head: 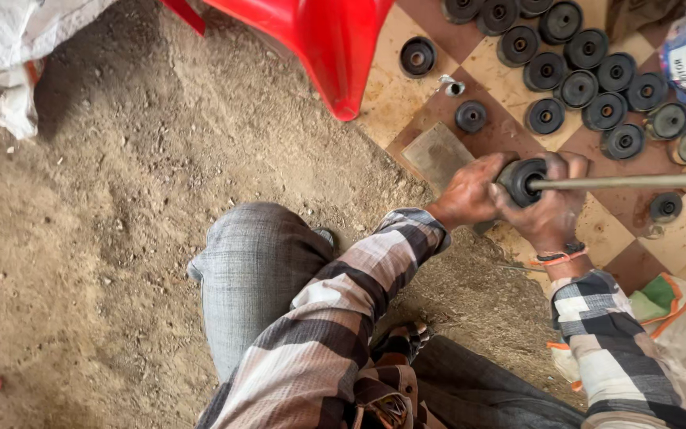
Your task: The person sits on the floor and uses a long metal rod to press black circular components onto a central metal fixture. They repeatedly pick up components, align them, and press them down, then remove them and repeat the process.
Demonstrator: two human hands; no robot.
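One head-worn camera looks steeply down, close over the person's knees, at dirt ground and checkered floor [510,87].

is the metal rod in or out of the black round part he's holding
In. The thin grey metal rod enters the centre hole of the black round rubber part, which the left hand and right hand grip together.

Looks like a rough little roadside workshop, bare dirt floor [105,238], worn checkered tiles [510,103], rows of black rubber bushings [589,79] laid out on them, red plastic chair [319,40], sacks [9,48] lying around, work done squatting on the ground
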